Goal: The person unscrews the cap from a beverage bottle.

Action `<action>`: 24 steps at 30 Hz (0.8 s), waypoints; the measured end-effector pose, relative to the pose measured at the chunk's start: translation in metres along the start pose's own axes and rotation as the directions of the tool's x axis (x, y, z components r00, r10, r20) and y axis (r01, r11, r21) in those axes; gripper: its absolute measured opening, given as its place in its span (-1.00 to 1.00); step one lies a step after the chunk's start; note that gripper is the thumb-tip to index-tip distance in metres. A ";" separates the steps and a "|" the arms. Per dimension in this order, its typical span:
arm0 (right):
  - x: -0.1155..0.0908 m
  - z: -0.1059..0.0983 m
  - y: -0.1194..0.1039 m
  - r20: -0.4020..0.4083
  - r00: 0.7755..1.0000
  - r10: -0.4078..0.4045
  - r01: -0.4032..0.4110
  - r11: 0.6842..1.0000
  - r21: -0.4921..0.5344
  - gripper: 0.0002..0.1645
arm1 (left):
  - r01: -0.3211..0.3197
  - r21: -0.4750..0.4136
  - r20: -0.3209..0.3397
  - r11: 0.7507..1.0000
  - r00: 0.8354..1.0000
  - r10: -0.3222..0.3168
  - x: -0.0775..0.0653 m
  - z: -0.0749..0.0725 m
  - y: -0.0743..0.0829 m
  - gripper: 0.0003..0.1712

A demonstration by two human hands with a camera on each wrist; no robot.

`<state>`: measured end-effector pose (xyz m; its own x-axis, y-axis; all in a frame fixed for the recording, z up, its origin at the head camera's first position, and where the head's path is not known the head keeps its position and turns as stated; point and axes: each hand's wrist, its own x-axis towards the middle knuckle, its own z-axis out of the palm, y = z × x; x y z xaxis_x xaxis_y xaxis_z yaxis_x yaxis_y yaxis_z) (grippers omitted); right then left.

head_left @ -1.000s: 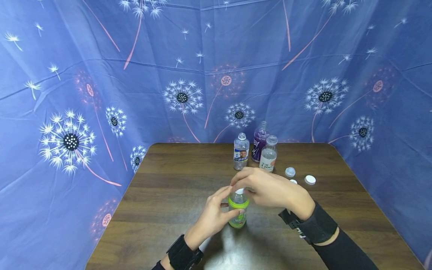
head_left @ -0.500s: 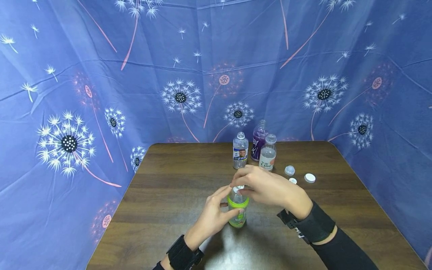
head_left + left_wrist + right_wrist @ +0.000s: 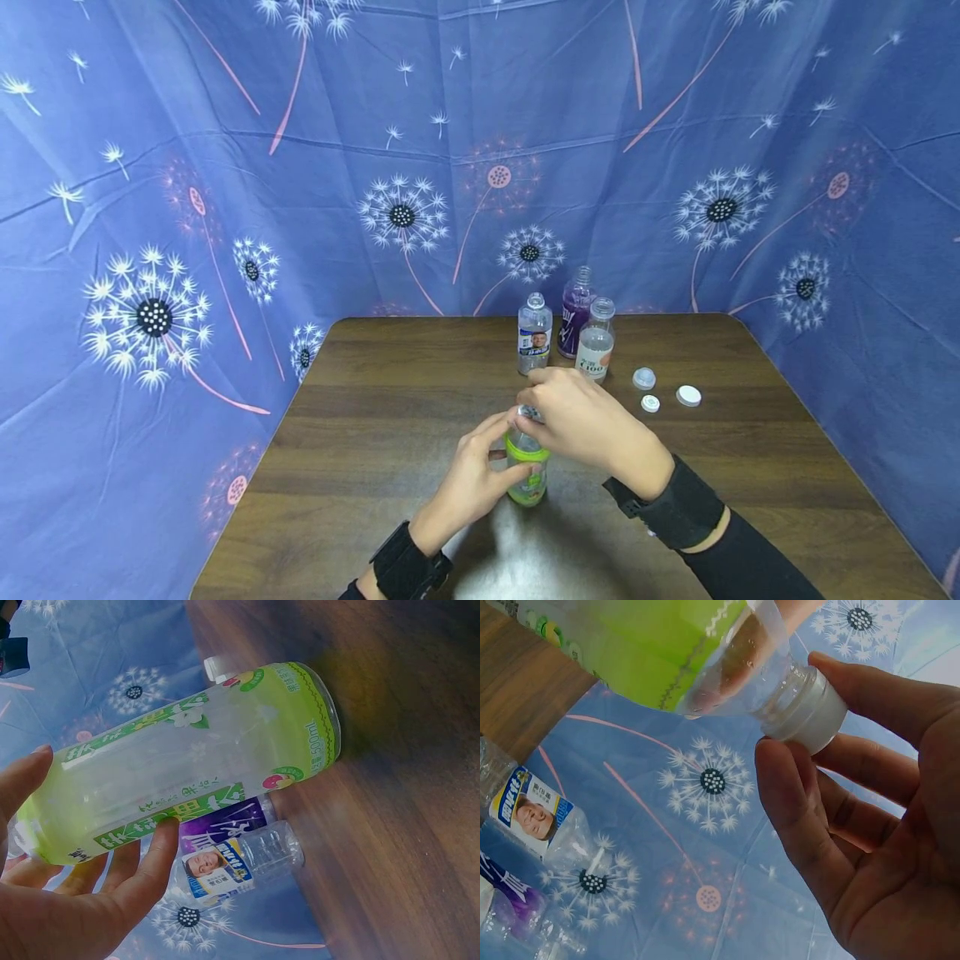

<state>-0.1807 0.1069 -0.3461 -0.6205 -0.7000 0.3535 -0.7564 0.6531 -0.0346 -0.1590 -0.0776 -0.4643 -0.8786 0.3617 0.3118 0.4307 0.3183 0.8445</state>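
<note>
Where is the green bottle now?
In the head view, the green bottle is low, just right of centre, held by the left hand, the right hand on its cap.

The white cap (image 3: 814,720) is seated on the neck (image 3: 780,701) of the green bottle (image 3: 660,652) and is pinched from opposite sides by the right hand (image 3: 911,889). A finger of the left hand (image 3: 799,609) is partly seen through the clear upper portion of the green bottle. A section of tabletop (image 3: 517,667) is shown to the lower left of the green bottle. Below the green bottle, a clear bottle (image 3: 574,832) and a purple-labelled bottle (image 3: 514,896) are partly shown. A dandelion-printed blue cloth (image 3: 641,825) is visible behind the green bottle.
</note>
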 end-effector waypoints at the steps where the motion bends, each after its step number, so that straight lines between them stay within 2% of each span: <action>1: 0.000 0.000 0.000 -0.005 1.000 0.003 -0.003 1.000 -0.003 -0.85 | 0.000 -0.003 -0.001 1.000 1.000 0.000 0.000 0.000 0.000 -0.22; 5: -0.001 0.001 0.001 -0.016 1.000 0.005 -0.005 1.000 -0.010 -0.83 | 0.004 -0.016 0.000 1.000 1.000 -0.004 0.000 0.000 -0.001 -0.21; 8: -0.004 0.000 0.005 0.013 1.000 -0.012 0.012 1.000 0.018 -0.74 | 0.003 -0.019 0.014 1.000 1.000 -0.003 0.000 -0.001 -0.002 -0.25; 10: -0.006 -0.003 0.008 0.049 0.998 -0.040 0.037 0.997 0.060 -0.67 | 0.006 -0.022 0.026 1.000 1.000 -0.005 0.000 -0.001 -0.002 -0.28; 14: -0.008 -0.011 0.011 0.117 0.986 -0.121 0.101 0.981 0.164 -0.66 | 0.020 -0.026 0.036 0.999 0.999 -0.019 0.000 -0.002 -0.002 -0.29; 18: -0.007 -0.015 0.015 0.128 0.974 -0.187 0.160 0.967 0.198 -0.59 | 0.023 -0.029 0.033 0.999 0.999 -0.022 0.001 -0.002 -0.002 -0.23; 24: -0.006 -0.015 0.017 0.127 0.970 -0.207 0.178 0.962 0.208 -0.61 | 0.029 -0.029 0.034 0.999 0.999 -0.028 0.002 -0.003 -0.002 -0.20</action>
<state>-0.1865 0.1263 -0.3346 -0.4714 -0.8510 0.2313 -0.8811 0.4434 -0.1646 -0.1618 -0.0799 -0.4639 -0.8826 0.3827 0.2731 0.3991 0.3029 0.8654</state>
